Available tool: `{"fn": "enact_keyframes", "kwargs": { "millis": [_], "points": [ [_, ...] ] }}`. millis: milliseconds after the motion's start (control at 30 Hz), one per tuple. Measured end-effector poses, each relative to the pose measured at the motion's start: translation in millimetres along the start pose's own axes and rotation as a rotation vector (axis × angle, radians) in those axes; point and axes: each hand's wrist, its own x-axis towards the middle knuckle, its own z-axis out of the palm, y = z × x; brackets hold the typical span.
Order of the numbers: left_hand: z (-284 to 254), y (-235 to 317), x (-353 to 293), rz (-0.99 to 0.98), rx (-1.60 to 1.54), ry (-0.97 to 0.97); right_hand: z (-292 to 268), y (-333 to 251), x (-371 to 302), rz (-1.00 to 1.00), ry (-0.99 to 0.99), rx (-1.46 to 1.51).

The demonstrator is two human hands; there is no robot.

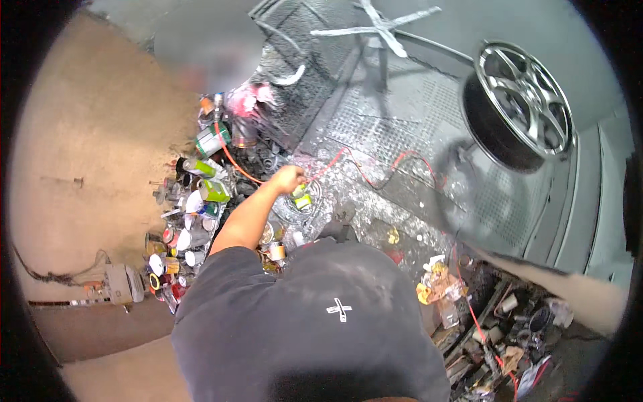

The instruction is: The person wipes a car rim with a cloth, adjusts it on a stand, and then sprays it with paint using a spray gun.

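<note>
My left arm reaches forward over the cluttered floor. The left hand (288,179) is closed, with the orange-red hose (236,163) running into it on one side and out the other. Just below that hand lie yellow-green objects (303,202), too small to name, beside a coil of thin pale line (284,211). Several cans and cups stand left of my forearm, among them a green-and-white can (212,140) and a lime-green can (214,191). My right hand is out of view; only my dark shirt (321,321) shows on that side.
A silver wheel rim (522,100) stands raised at the right, near a whitish cross-shaped stand (382,27). A crumpled paper heap (442,285) and a littered shelf (495,335) lie at the lower right. A blurred area covers the upper left.
</note>
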Motion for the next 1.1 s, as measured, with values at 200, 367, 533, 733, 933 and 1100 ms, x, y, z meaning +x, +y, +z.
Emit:
{"fn": "enact_keyframes", "kwargs": {
  "millis": [200,367,533,733,933,1100],
  "points": [
    [-112.7,-186.8,3.4,-0.371,-0.085,0.586,-71.0,-54.1,23.4,0.000,0.284,0.383],
    [-176.4,-273.2,51.8,-0.656,-0.199,1.044,-197.3,-33.6,50.0,0.120,0.601,0.581],
    [-199.3,-362.1,76.0,-0.518,-0.561,0.938,-118.0,-173.6,70.5,-0.069,0.492,0.157],
    [-201.9,-287.7,98.5,-0.462,-0.316,1.028,51.3,-270.2,54.9,-0.123,0.175,-0.291],
    [-190.9,-177.8,76.7,-0.246,-0.359,0.867,139.7,-389.3,29.2,-0.277,0.054,-0.360],
    [-103.5,-45.2,70.0,0.106,-0.642,0.465,152.1,-468.9,58.9,-0.513,0.149,-0.239]
  ]
}}
